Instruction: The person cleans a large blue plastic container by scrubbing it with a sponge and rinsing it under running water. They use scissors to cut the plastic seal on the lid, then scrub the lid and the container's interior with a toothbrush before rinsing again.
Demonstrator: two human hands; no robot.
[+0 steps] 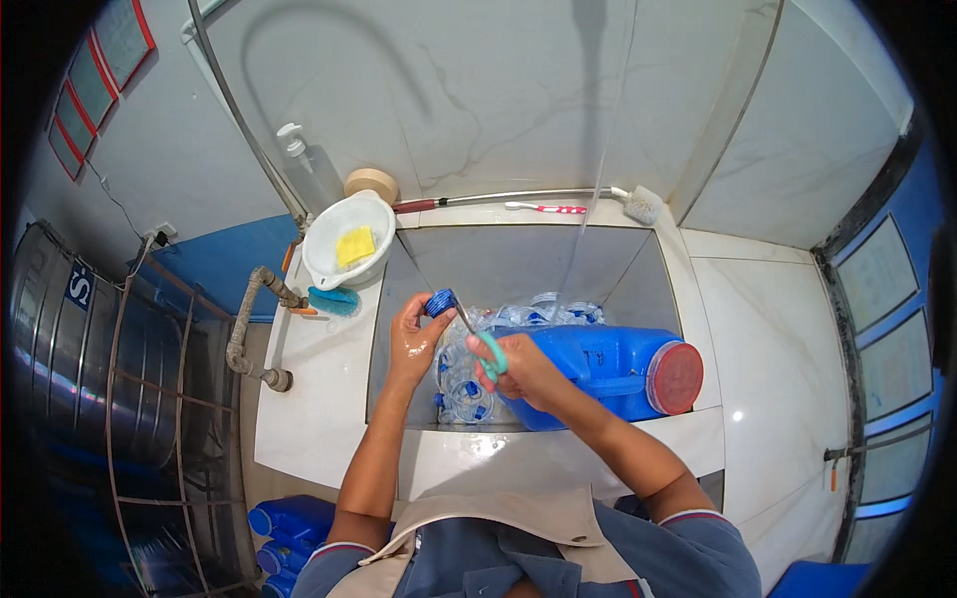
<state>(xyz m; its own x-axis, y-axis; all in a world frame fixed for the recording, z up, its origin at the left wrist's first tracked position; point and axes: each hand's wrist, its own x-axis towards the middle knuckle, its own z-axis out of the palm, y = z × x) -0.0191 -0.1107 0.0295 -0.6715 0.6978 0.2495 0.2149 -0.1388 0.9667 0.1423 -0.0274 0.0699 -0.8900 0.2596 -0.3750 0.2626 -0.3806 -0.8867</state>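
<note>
My left hand [416,340], wet at the palm, grips a small blue ribbed plastic cap [440,303] above the left part of a tiled basin [523,254]. My right hand [519,370] holds scissors with teal handles [493,357]; their metal blades reach up to the cap's right side. Whether the blades are apart is not clear. Below my hands, many clear plastic pieces with blue parts [467,389] lie in the basin. A large blue plastic jerrycan [598,359] with a red screw cap [679,377] lies on its side, right of my right hand.
On the left ledge are a white plastic colander [325,232] with a yellow sponge [355,247] and a teal scrub brush [333,300]. A long-handled brush [516,196] and a toothbrush [546,208] lie along the back ledge. Pipes [254,321] rise at left; blue jerrycans [295,519] stand below.
</note>
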